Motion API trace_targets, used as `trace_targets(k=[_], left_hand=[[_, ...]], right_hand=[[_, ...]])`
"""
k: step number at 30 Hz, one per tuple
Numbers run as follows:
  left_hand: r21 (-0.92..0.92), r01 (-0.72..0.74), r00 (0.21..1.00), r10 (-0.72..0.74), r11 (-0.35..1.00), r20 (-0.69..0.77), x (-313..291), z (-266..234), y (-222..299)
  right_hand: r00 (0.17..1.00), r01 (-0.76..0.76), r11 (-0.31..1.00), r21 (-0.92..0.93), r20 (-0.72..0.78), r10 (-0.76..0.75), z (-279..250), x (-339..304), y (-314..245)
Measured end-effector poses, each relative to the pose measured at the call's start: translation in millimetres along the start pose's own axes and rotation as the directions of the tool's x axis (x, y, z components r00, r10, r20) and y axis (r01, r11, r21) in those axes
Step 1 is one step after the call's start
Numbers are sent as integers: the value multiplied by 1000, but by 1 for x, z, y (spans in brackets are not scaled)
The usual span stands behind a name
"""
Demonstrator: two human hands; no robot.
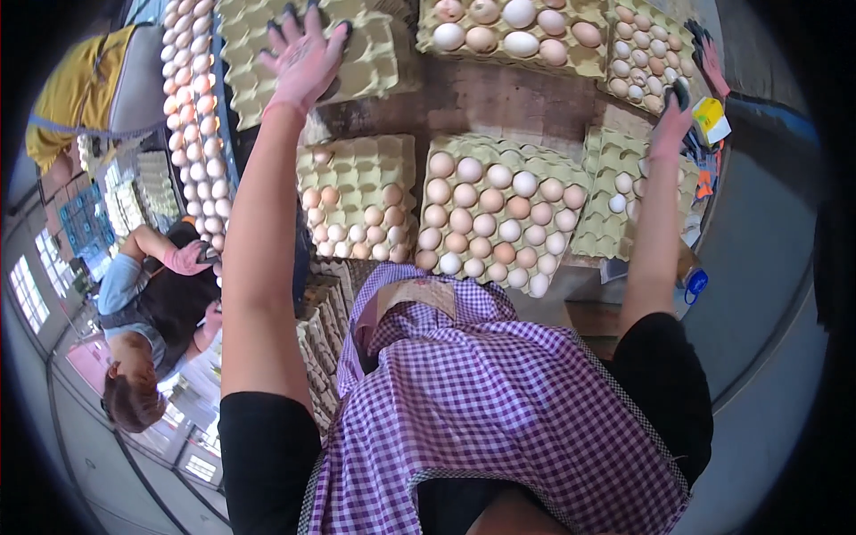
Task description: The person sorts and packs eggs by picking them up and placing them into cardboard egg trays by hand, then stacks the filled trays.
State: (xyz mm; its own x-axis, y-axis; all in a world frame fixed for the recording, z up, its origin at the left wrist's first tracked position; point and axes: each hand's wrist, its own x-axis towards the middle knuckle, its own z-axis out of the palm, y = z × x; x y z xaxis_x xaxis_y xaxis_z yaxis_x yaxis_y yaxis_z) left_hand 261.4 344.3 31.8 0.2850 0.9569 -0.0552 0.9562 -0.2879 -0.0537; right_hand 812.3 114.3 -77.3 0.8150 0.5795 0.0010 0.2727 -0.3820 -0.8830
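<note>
Both my hands wear pink gloves with dark fingertips. My left hand (308,64) lies with fingers spread on an egg tray of pulp (370,58) whose cups hold no eggs. Far to the right, my right hand (673,125) is at the near edge of a tray filled with eggs (644,52). Its fingers are curled together by the eggs; what they hold, if anything, is hidden. Close to my apron stands a full tray of brown and white eggs (499,214). On its left is a part-filled tray (357,201), on its right another with few eggs (615,183).
One more egg tray (517,31) sits at the far middle. A long row of eggs (187,116) runs along the left. Beyond it a co-worker (160,285) handles eggs. A pink-and-dark glove (709,62), a yellow-white box (711,120) and a blue roll (695,283) lie right.
</note>
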Motion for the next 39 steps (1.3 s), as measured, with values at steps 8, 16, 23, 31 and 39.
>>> trace_targets(k=[8,16,23,31,39], left_hand=[[-950,117,993,-43,290,110,-47,-77,-16],[-875,326,881,-451,359,143,-375,-1,-90],[-701,364,927,-312,614,209,-461,61,-123],[-523,-269,951,310,809,-10,-357,67,-61],[-591,-290,888,441,753,127,-327,105,-48]], right_hand=[[814,-255,951,175,570,113,10,-294,-138],[625,28,999,-18,781,-3,32,-406,-195],[561,694,677,-247,775,-292,94,-458,-178],[377,893,275,-357,926,-19,186,-453,-165],[375,858,401,-322,925,-59,178,-434,-160]])
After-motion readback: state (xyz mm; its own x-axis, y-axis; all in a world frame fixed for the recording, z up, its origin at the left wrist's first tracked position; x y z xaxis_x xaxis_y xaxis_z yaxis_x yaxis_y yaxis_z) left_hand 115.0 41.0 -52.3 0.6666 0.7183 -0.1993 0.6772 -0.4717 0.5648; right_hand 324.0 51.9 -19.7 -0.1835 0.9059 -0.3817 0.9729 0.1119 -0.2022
